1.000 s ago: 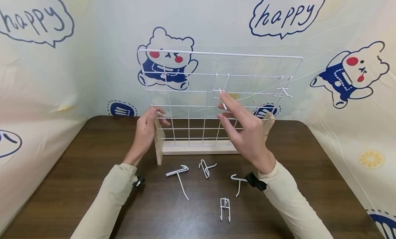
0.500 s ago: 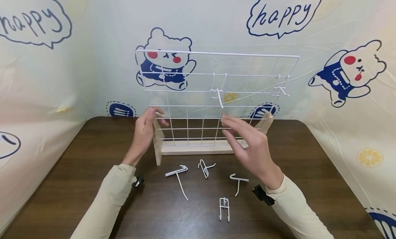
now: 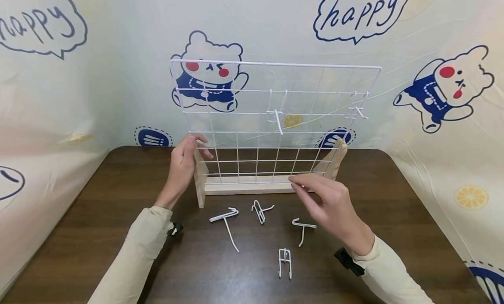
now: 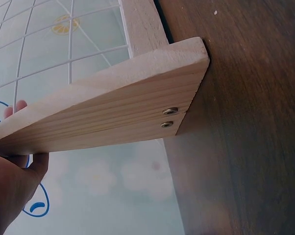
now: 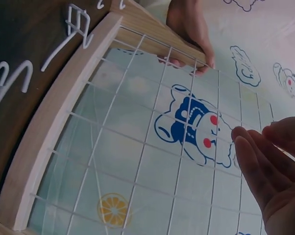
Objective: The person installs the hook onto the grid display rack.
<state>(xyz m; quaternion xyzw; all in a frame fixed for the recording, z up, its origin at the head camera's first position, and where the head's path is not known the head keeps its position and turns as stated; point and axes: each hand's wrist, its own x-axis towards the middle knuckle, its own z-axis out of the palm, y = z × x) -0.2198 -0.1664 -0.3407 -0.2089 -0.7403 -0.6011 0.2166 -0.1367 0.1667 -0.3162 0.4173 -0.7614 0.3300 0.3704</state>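
Observation:
A white wire grid rack stands upright on a pale wooden base. My left hand grips its left wooden side piece, with the thumb in front and fingers reaching behind. A white wire hook hangs on the grid right of centre; a second hook hangs near the right edge. Holding nothing, my right hand hovers before the base's right part, fingers loosely bent. Below it lies a loose T-shaped hook. In the right wrist view, the right hand's fingertips appear in front of the grid.
More loose hooks lie on the brown table: a long-armed hook at left, a shorter hook near the base and another hook at the front. A printed cloth surrounds the table.
My right hand has come away from the middle hook, leaving it hanging on the grid, and moved down and to the right. The left hand keeps its grip on the rack.

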